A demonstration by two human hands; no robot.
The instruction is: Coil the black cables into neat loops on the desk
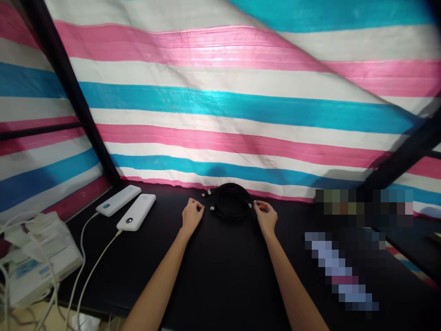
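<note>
- The coiled black cable (pixel 228 215) lies on the black table (pixel 223 276), between both hands.
- The left hand (pixel 193 216) is just left of this cable, fingers curled — whether they pinch something, I cannot tell.
- The right hand (pixel 266 218) is beside the cable's right edge, fingers bent near a plug (pixel 250 205); its grip I cannot tell.

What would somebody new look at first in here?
Probably the cloth, with bright pink, blue and white stripes across the back. Next might come the black cable, coiled on the table between the left hand and the right hand. Then there are two white power banks on the left.
</note>
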